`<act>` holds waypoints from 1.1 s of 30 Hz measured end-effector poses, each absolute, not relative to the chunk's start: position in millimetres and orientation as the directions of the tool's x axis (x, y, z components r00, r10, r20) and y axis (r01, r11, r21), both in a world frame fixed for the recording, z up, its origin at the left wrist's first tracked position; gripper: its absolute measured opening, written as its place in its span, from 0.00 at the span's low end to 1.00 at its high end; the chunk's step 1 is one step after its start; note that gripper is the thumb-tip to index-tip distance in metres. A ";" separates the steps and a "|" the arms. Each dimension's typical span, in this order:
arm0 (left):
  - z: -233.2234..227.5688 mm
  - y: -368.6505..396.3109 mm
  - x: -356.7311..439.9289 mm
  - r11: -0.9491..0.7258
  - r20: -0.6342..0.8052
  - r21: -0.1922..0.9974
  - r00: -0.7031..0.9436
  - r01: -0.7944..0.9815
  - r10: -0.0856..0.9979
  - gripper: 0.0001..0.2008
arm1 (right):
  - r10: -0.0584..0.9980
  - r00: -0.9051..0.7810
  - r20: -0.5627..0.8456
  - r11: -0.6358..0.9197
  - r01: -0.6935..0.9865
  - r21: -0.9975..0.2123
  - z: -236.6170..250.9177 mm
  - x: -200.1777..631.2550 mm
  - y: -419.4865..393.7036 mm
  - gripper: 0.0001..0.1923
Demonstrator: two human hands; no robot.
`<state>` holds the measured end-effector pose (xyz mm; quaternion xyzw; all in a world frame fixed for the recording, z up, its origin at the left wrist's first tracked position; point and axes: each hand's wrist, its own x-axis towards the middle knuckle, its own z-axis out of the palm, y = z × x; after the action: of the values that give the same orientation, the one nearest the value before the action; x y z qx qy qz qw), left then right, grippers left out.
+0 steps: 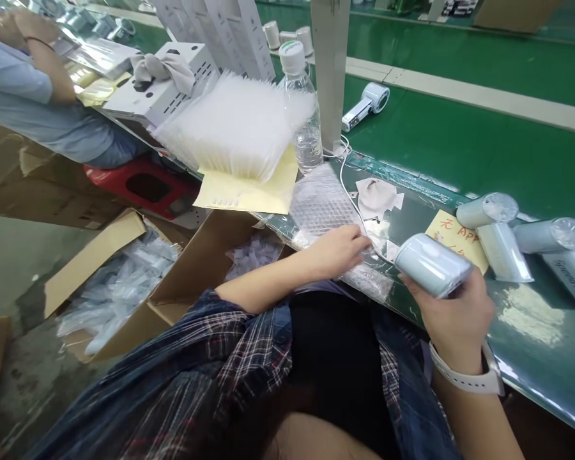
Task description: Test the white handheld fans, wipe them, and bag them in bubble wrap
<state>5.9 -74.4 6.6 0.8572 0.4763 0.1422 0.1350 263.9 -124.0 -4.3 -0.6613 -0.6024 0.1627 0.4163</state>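
Note:
My right hand [453,316] grips a pale blue cylindrical device [430,263] just above the near edge of the green table [460,147]. My left hand [338,250] rests on a pile of clear bubble-wrap bags [323,204] at the table edge, its fingers pinching the top bag. A white cable [352,198] runs across the bags toward the device. I wear a plaid shirt and a white wristwatch [464,377] on the right wrist.
Several more pale blue devices [489,209] lie at the right beside a yellow note [453,233]. A water bottle [303,105], a stack of clear bags [239,124] on yellow paper and a white post [330,64] stand behind. Open cardboard boxes [124,281] sit on the floor left. A co-worker's arm [43,64] is at top left.

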 end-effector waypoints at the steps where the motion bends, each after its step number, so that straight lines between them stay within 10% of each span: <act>1: 3.2 -75.6 15.9 -0.524 0.050 0.317 0.538 0.791 0.842 0.10 | 0.938 0.267 0.221 0.003 0.632 -0.775 -4.7 267.0 -124.1 0.32; 7: 5.2 -75.6 13.9 -0.507 -0.139 0.315 0.567 0.803 0.812 0.18 | 0.974 0.170 -0.148 -0.166 0.099 -0.981 -15.3 283.9 -121.7 0.30; 13: -12.5 -57.1 3.8 -0.038 -0.123 0.937 0.428 0.348 0.895 0.18 | 0.991 -0.127 0.051 0.105 0.468 -0.878 -10.3 261.5 -129.9 0.26; 18: -18.3 -43.9 -16.6 0.321 -0.287 0.940 0.239 -0.115 0.928 0.15 | 0.918 -0.314 0.243 0.397 0.748 -0.532 -11.3 232.5 -119.5 0.26; 22: 6.8 -52.1 -30.4 0.042 -0.084 0.984 0.248 0.172 0.965 0.20 | 0.877 -0.428 0.220 0.478 0.829 -0.291 -4.2 217.6 -115.9 0.22; 29: 70.5 -90.5 -22.7 -0.547 0.229 0.215 0.502 0.809 0.834 0.26 | 0.816 -0.490 0.306 0.528 0.847 -0.051 24.8 200.2 -117.9 0.18; 33: 81.3 -82.7 -17.3 -0.561 0.146 0.134 0.544 0.817 0.826 0.27 | 0.858 -0.456 0.237 0.486 0.870 -0.086 21.2 200.0 -115.4 0.14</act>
<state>-17.3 -82.7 81.3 0.8783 0.4676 0.0966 0.0251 200.0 -115.4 21.2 -0.5063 -0.8530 -0.0239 0.1249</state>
